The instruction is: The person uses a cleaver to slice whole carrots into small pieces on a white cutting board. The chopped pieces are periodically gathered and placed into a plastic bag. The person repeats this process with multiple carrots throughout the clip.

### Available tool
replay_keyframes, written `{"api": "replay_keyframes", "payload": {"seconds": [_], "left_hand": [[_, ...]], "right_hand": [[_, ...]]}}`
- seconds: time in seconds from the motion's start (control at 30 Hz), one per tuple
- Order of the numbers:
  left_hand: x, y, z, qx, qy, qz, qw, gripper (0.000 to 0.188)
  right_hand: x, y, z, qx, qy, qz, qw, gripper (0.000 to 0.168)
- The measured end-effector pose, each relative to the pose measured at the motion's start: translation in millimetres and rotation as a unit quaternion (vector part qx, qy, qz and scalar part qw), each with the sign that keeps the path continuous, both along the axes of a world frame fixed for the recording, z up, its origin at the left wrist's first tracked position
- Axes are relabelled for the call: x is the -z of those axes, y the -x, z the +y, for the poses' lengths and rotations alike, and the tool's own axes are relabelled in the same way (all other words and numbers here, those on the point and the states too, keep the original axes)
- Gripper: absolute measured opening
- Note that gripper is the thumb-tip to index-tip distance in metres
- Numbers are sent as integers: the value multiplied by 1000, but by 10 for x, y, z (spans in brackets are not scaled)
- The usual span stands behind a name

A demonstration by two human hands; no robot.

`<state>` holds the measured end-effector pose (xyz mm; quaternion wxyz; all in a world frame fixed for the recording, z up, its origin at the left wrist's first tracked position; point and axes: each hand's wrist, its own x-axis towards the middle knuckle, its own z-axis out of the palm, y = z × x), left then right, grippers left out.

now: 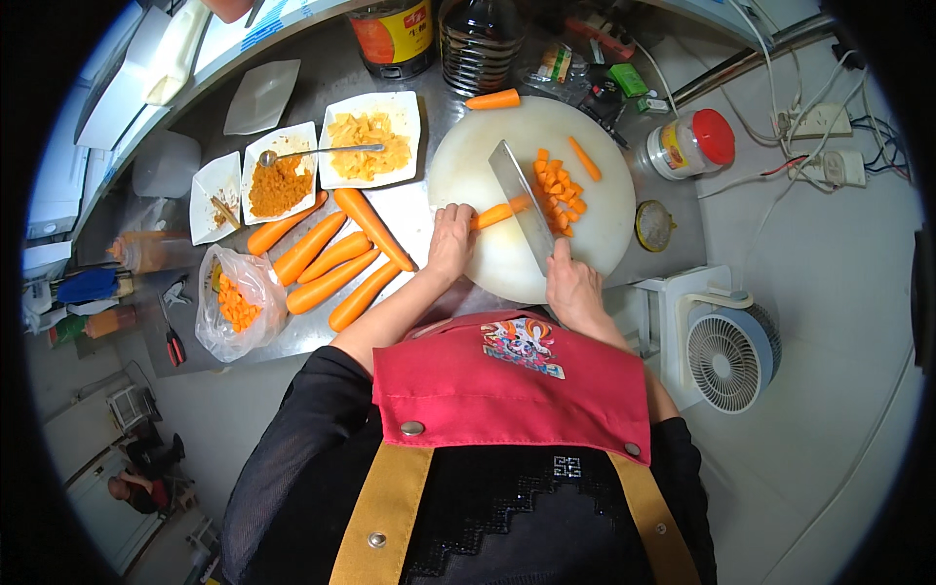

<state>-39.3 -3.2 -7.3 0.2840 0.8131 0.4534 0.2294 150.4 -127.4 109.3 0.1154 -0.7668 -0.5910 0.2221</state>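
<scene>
A round white cutting board (468, 153) lies on the metal counter before me. My left hand (451, 238) grips one end of a peeled carrot (494, 215) at the board's left side. In my right hand (574, 284) is the handle of a cleaver (528, 208), its broad blade standing across the carrot's other end. Just right of the blade sits a heap of carrot chunks (559, 190). A thin carrot strip (585, 159) rests beyond the heap, and a thick carrot piece (493, 99) lies at the board's far edge.
Several whole carrots (333, 281) lie left of my left arm, beside a plastic bag (241, 303) of carrot pieces. Behind them are square dishes (369, 139) of food and a spoon (322, 151). A red-lidded jar (691, 144) lies right of the board; a fan (731, 358) stands below.
</scene>
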Motion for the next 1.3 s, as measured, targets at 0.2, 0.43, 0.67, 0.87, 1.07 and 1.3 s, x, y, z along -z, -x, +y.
{"api": "replay_keyframes", "payload": {"seconds": [0.2,0.43,0.67,0.87,1.07,1.3], "left_hand": [[-6,-63,-118,-5,30,-40,999,33],[-12,-61,-126,21,-4,-28,999,32],[64,4,156,80,-80,9,994,24],[53,-90,131,65,-18,-20,998,27],[4,-157,-74,16,82,-23,996,36],[-39,-126,5,60,-9,-9,998,32]], "right_hand": [[-26,122,85,-13,36,-16,999,18],[306,141,224,19,41,-11,999,17],[48,92,158,-35,53,-14,998,18],[234,123,213,3,48,-22,999,17],[88,194,173,-24,13,-5,1000,16],[171,233,251,9,64,2,998,17]]}}
